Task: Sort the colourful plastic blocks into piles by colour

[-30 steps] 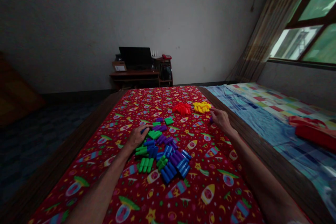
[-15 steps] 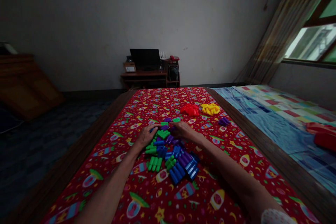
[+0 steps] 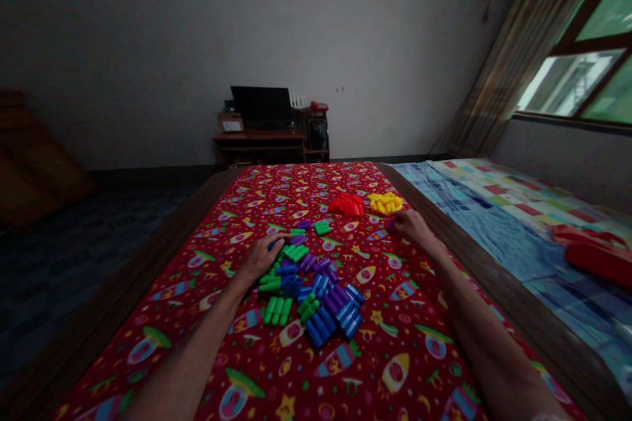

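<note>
A mixed heap of plastic building blocks, green, blue and purple, lies on the red patterned cloth (image 3: pixel 340 375). My left hand (image 3: pixel 261 256) rests at the heap's far left edge, thumb and forefinger apart, with a blue block (image 3: pixel 274 245) in the gap between them. Away to the right, my right hand (image 3: pixel 415 226) is closed at the cloth's right side. A bit of a purple block (image 3: pixel 392 225) shows at its fingertips; the rest is hidden by the hand. Among the heap are green blocks (image 3: pixel 277 310) and blue blocks (image 3: pixel 320 327).
Beyond the right hand lie a pile of red blocks (image 3: pixel 347 205) and a pile of yellow blocks (image 3: pixel 386 203). A bed with a checked blue sheet (image 3: pixel 474 230) adjoins on the right. Against the far wall stands a desk with a monitor (image 3: pixel 261 107).
My right hand has moved from the heap's far side to the right, where the small purple group lay. My left hand stays by the heap. The view has turned slightly right.
</note>
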### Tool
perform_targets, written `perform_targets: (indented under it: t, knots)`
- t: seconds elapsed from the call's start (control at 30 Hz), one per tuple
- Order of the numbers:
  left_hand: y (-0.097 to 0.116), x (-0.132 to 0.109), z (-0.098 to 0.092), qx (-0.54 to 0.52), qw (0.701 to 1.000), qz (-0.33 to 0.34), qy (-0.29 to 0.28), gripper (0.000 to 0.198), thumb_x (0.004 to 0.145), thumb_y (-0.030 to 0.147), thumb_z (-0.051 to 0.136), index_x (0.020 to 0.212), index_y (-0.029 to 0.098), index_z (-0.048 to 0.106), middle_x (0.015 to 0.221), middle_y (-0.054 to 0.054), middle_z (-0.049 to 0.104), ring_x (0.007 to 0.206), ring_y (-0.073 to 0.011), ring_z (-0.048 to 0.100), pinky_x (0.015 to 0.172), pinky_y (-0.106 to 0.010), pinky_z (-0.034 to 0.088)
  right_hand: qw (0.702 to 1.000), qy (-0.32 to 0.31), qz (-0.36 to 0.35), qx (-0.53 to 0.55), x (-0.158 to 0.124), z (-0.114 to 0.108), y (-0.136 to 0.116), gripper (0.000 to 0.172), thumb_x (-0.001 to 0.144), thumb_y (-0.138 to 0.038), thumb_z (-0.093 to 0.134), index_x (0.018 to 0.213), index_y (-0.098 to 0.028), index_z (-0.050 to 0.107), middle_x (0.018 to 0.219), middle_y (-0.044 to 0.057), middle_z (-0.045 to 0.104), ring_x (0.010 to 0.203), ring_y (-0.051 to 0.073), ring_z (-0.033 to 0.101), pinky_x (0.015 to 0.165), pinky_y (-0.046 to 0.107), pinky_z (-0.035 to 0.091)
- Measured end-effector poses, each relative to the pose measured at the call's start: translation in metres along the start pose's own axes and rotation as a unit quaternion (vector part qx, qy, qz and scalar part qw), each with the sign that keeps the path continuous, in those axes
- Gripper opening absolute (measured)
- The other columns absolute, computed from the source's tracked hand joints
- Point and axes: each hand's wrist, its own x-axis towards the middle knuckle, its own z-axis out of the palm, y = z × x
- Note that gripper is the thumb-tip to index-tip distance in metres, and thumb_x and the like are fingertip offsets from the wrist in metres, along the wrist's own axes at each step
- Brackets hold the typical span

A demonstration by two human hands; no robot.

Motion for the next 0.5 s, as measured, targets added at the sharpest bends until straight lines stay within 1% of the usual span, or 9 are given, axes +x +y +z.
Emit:
perform_targets:
  t: [0.07,0.13,0.2,0.27,0.33,0.4,0.43,0.5]
  knots:
    - [0.001,0.000,0.000,-0.001,1.000,-0.002,-0.005,0.048,0.082,0.050,0.040,0.098,0.017,0.071,0.105,-0.010,0.073,0.098,-0.0252,0.067,0.090,-0.036,0.052,1.000,0.004,0.018,-0.017,-0.001,-0.003,0.003,0.036,0.077,-0.010,0.050,0.105,-0.013,0.073,0.098,0.013,0.074,0.089,0.022,0.067,0.076,0.026,0.046]
    - [0.001,0.000,0.000,-0.002,1.000,-0.003,-0.007,0.048,0.082,0.050,0.040,0.098,0.018,0.071,0.104,-0.009,0.074,0.097,-0.0253,0.068,0.090,-0.036,0.052,0.999,0.046,0.021,-0.015,-0.002,-0.006,0.000,0.035,0.079,-0.012,0.051,0.107,-0.013,0.072,0.101,0.013,0.073,0.092,0.022,0.066,0.079,0.027,0.046]
    - [0.001,0.001,0.000,-0.001,1.000,-0.003,-0.005,0.048,0.082,0.050,0.039,0.097,0.018,0.071,0.104,-0.009,0.074,0.098,-0.0254,0.067,0.091,-0.036,0.051,0.996,0.083,-0.008,0.008,-0.002,-0.006,-0.012,0.034,0.081,-0.013,0.049,0.106,-0.013,0.072,0.099,0.013,0.073,0.090,0.022,0.066,0.080,0.028,0.045]
    - [0.001,0.001,0.000,0.000,1.000,-0.001,-0.002,0.048,0.082,0.051,0.040,0.098,0.018,0.071,0.105,-0.009,0.073,0.100,-0.0254,0.067,0.092,-0.036,0.051,0.992,0.079,-0.080,0.058,-0.003,-0.004,-0.034,0.031,0.082,-0.013,0.048,0.102,-0.013,0.073,0.092,0.011,0.073,0.083,0.020,0.065,0.075,0.027,0.045]
    - [0.000,0.001,0.000,-0.002,1.000,-0.002,-0.001,0.049,0.082,0.052,0.040,0.098,0.018,0.071,0.106,-0.010,0.073,0.100,-0.0254,0.067,0.093,-0.036,0.050,0.978,0.035,-0.174,0.108,-0.004,0.004,-0.065,0.028,0.082,-0.012,0.048,0.095,-0.013,0.073,0.081,0.008,0.072,0.071,0.016,0.062,0.067,0.023,0.042]
    - [0.000,0.001,0.000,-0.007,1.000,-0.005,-0.003,0.049,0.082,0.053,0.040,0.098,0.018,0.070,0.106,-0.010,0.073,0.100,-0.0255,0.067,0.093,-0.036,0.050,0.956,-0.014,-0.258,0.139,-0.005,0.014,-0.101,0.027,0.082,-0.011,0.048,0.091,-0.013,0.073,0.072,0.006,0.069,0.061,0.013,0.057,0.061,0.022,0.039]
    - [0.000,0.000,0.000,-0.010,1.000,-0.006,-0.005,0.050,0.082,0.054,0.040,0.098,0.017,0.070,0.106,-0.010,0.073,0.100,-0.0254,0.067,0.092,-0.036,0.050,0.943,-0.029,-0.295,0.154,-0.004,0.020,-0.119,0.027,0.083,-0.011,0.047,0.092,-0.013,0.072,0.071,0.006,0.068,0.060,0.013,0.056,0.060,0.021,0.038]
    - [0.001,0.000,-0.001,-0.021,1.000,-0.010,-0.006,0.051,0.082,0.056,0.041,0.102,0.017,0.069,0.105,-0.010,0.073,0.099,-0.0249,0.067,0.091,-0.036,0.051,0.910,-0.051,-0.365,0.191,0.000,0.034,-0.151,0.029,0.084,-0.009,0.046,0.099,-0.013,0.071,0.079,0.007,0.069,0.067,0.013,0.058,0.063,0.021,0.039]
